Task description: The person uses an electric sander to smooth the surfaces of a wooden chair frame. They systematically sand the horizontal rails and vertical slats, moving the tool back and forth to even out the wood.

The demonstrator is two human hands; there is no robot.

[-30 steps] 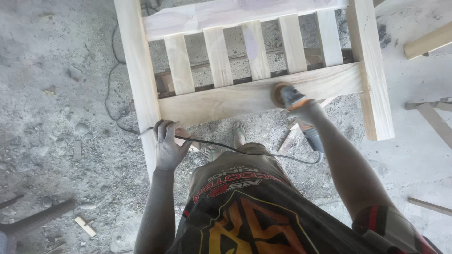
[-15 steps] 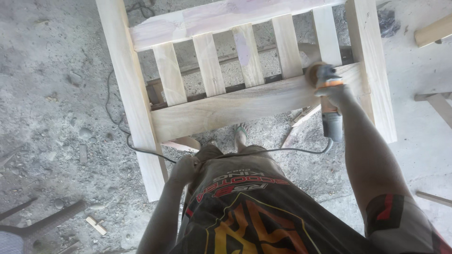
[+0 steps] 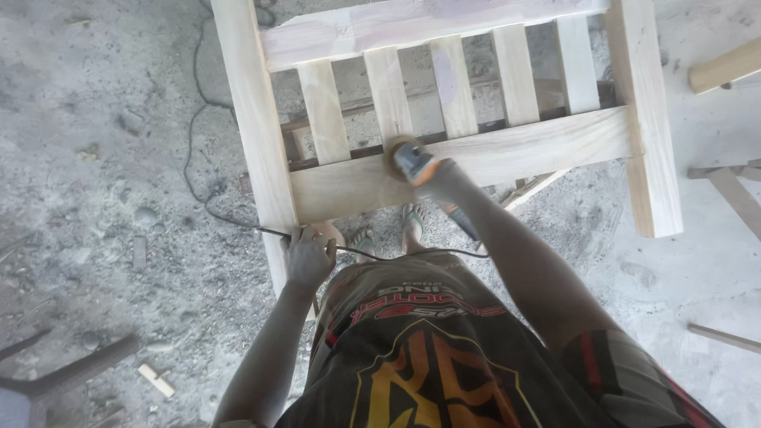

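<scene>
— Bare concrete floor, grey with dust and pebbles, a few wood offcuts lying about. Everything is happening low down, right on the ground.

— And the pale wooden frame?

— It stands in front of the person, two long posts joined by a top rail, a row of upright slats, and a wide lower rail. I'd say it is set that way so the broad face of the lower rail turns up toward whoever leans over it.

— What are the hands doing?

— The right hand is wrapped around a small power sander, orange at the collar. Its round disc sits flat on the lower rail, toward the left part, just under the second slat. The arm reaches straight out from the shoulder, which likely keeps the pressure even.

— And the other?

— The left hand is curled shut around the black power cord, right at the foot of the left post, touching its edge. My guess is it holds the cord clear of the disc and steadies the frame too.

— So the sander is well away from that hand?

— Apart, yes: up and to the right of it, with the rail's corner between them. The cord runs from the left fist across the person's front toward the tool, and another length trails off over the floor on the left.
</scene>
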